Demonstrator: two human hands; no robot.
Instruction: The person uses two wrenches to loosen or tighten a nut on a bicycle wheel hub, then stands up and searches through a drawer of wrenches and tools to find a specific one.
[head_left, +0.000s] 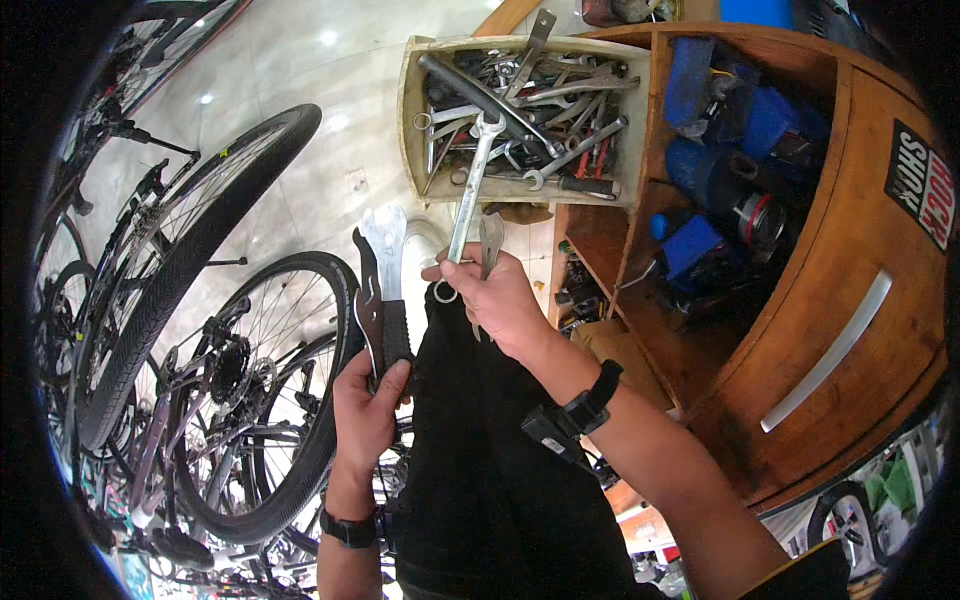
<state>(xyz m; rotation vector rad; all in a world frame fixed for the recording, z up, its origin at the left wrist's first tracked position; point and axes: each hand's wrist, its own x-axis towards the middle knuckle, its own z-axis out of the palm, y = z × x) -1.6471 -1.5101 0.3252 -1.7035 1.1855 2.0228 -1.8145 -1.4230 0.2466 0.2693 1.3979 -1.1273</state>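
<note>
My left hand (364, 412) is closed around two flat wrenches held upright. One is a silver open-ended wrench (384, 238) with a black grip; the other is a darker, curved flat wrench (369, 300) beside it. Between the fingers of my right hand (508, 298) are a long silver combination wrench (468, 208) and a shorter flat wrench (490, 242). The combination wrench's open end reaches over the front edge of a pulled-out drawer (411, 112), its ring end showing below my thumb. Wrenches, pliers and a black-handled bar (480, 96) lie heaped inside the drawer.
A wooden cabinet (850, 340) stands at the right, its open shelf holding blue parts (695, 255) and dark items. Several bicycles crowd the left, with a black tyre (215, 262) close to my left arm. Pale tiled floor (345, 80) shows between them.
</note>
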